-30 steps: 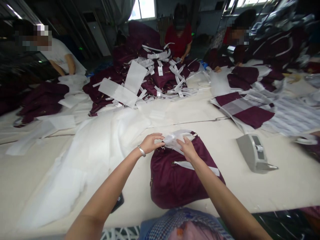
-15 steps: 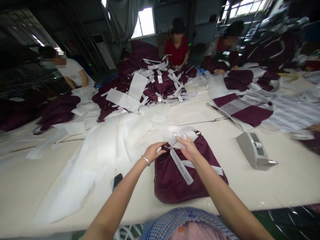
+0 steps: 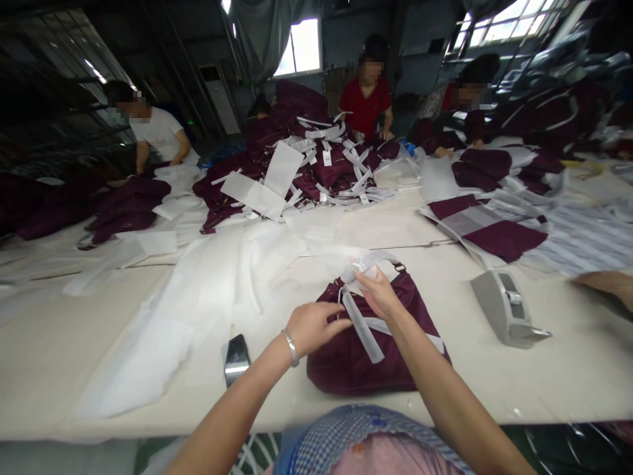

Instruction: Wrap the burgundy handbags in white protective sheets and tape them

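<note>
A dark maroon handbag [image 3: 366, 366] lies on the pale table in front of me. Its strap is wrapped in white packing material [image 3: 380, 256], and a loose white strip [image 3: 363, 330] hangs down over the bag's front. My right hand [image 3: 380, 293] is closed on the wrapped strap at the bag's top. Over the bag's upper left part is my left hand [image 3: 312, 326], its thumb and fingers apart, close to the strip's upper end. Whether its fingertips touch the bag is hard to tell.
A grey tape dispenser [image 3: 509, 310] stands to the right, a phone [image 3: 236, 359] to the left. White packing sheets [image 3: 198, 297] spread leftward. Beyond lies a heap of maroon bags [image 3: 306, 132]. Several co-workers stand across the table; a blurred arm [image 3: 608, 287] reaches in at right.
My left hand has left the bag's top left corner and come down and nearer to me, its fingers parting. My right hand keeps hold of the wrapped strap. An arm has entered at right.
</note>
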### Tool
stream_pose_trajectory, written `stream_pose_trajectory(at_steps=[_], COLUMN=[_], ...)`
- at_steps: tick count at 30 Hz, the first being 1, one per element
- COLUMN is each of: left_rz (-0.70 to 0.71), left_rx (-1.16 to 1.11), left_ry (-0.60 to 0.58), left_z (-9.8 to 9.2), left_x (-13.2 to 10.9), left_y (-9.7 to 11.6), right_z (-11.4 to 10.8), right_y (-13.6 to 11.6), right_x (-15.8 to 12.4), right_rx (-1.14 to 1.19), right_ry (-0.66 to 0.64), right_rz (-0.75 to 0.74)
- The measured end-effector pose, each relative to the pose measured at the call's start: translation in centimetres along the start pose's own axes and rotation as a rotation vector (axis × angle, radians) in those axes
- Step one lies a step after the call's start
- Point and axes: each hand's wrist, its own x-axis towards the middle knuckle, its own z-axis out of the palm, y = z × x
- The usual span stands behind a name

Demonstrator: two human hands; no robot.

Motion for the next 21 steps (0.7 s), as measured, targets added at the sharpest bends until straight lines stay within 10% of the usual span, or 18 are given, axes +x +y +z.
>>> stream_pose_trajectory(at_steps=[4,9,15,21], left_rz=[-0.140,0.036,0.053,-0.090], left_rx=[-0.154,-0.630,-0.969,-1.339], left_ry=[0.216,-0.065,-0.072,0.098], left_z=[0.8,2.9,2.3,2.8], left_x=[3.4,6.8,6.5,5.7], left_y=[-2.6,-4.7,-0.7,3.0], right_z=[0.4,1.2,1.0,-1.6], right_y=[-0.1,-2.8,-7.4,-6.2], right_x=[-0.6,-0.8,-0.6,-3.5], right_rx=[-0.005,-0.012,-0.057,-0.162], right_ry=[-0.014,-0.001,0.116,0.250], right_rz=[0.005,-0.039,-0.199,-0.148])
